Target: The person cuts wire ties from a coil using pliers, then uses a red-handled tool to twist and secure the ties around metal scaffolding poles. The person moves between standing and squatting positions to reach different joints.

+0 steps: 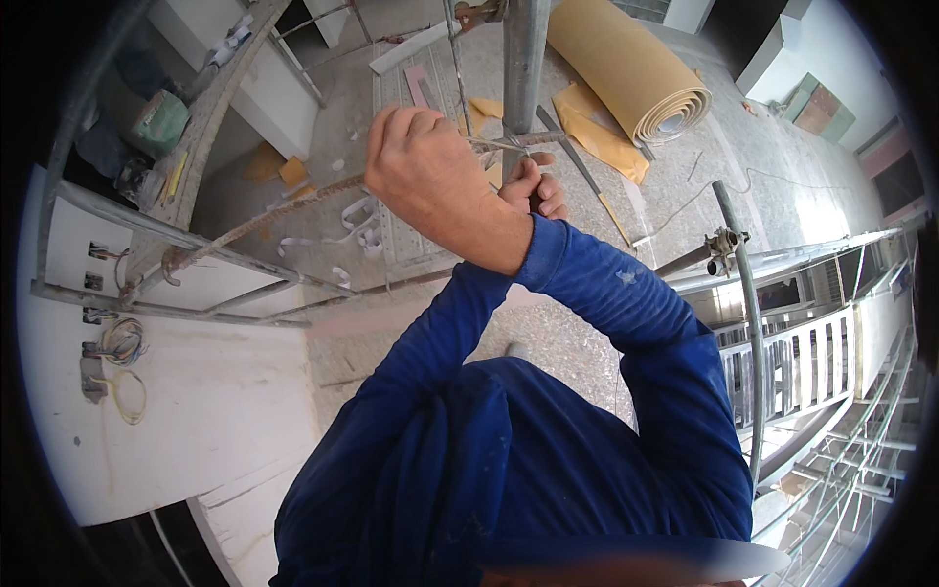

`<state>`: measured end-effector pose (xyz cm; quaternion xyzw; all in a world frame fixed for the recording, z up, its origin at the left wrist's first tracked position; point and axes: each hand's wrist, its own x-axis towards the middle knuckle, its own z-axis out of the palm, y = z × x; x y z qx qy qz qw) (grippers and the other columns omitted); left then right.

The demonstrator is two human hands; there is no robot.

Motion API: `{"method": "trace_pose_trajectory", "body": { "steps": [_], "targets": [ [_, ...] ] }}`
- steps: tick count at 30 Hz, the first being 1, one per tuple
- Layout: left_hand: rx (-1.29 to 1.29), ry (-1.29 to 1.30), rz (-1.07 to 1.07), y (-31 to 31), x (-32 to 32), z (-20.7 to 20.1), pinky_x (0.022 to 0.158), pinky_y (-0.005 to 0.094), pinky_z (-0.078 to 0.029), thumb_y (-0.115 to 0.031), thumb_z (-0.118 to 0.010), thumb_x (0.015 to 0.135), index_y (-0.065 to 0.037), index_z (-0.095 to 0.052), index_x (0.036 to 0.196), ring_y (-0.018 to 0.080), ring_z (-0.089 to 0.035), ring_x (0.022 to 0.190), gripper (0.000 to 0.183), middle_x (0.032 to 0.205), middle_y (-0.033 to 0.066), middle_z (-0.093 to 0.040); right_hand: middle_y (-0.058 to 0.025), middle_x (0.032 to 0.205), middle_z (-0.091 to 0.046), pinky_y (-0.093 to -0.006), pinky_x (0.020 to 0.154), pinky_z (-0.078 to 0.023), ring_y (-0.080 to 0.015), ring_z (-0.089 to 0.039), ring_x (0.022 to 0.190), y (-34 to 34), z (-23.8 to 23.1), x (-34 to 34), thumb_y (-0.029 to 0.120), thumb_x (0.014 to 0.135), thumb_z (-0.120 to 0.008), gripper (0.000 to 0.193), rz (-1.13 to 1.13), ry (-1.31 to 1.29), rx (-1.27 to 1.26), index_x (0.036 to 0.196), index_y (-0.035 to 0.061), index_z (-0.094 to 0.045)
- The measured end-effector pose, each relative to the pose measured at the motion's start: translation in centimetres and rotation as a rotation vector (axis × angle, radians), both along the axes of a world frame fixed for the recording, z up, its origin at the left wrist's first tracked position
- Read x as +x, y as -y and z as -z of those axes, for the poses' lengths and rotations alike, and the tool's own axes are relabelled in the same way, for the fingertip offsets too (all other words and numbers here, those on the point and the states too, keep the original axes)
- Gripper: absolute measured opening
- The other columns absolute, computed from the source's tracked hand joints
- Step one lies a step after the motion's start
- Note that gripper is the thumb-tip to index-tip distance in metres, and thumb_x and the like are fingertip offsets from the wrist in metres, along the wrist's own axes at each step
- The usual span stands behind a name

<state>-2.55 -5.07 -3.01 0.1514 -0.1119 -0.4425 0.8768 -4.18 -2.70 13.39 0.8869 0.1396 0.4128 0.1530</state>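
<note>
My wrists are crossed, with my right forearm over my left. My right hand (425, 161) is on the left of the picture, closed around one end of a thin tan strand (494, 144), wire or cord. Beyond the crossing, my left hand (536, 188) has its fingers curled and pinched near the strand's other end, partly hidden by my right wrist. The strand runs across the spot where an upright grey metal pole (526, 68) meets a rusty bar (264, 220). That bar passes behind my right hand.
Scaffold tubes frame both sides, with a coupler (722, 249) on the right. A large tan roll (631, 68) lies on the floor beyond the pole. A plank (220, 108) carries a green bundle (162, 123) at left. Coiled wires (123, 340) hang from the white wall.
</note>
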Motion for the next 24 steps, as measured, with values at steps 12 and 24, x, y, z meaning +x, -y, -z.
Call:
{"method": "trace_pose_trajectory", "body": {
  "steps": [12,24],
  "targets": [
    [-0.013,0.139,-0.158,-0.4,-1.8,-1.1,0.110,0.0435,-0.050,-0.045,-0.047,0.114,-0.014,-0.044,0.150,0.0208,-0.059,0.128,0.048,0.139,0.0082,-0.059,-0.0106,0.086,-0.067,-0.0406,0.065,-0.059,-0.0316,-0.072,0.077,5.2,-4.2,-3.7,0.001,0.070,-0.074,0.028,-0.360,0.102,0.432,0.096,0.0020,-0.065],
    [0.530,0.264,-0.295,-1.5,-2.4,-4.3,0.057,0.0375,-0.056,-0.020,-0.053,0.112,-0.005,-0.057,0.119,0.0170,-0.060,0.062,0.017,0.079,0.0054,-0.061,-0.0190,0.104,-0.074,-0.0364,0.075,-0.065,-0.0246,-0.076,0.082,23.4,9.8,-7.1,0.008,0.107,-0.061,0.012,-0.578,0.284,2.245,0.117,0.0008,-0.061]
  ]
}}
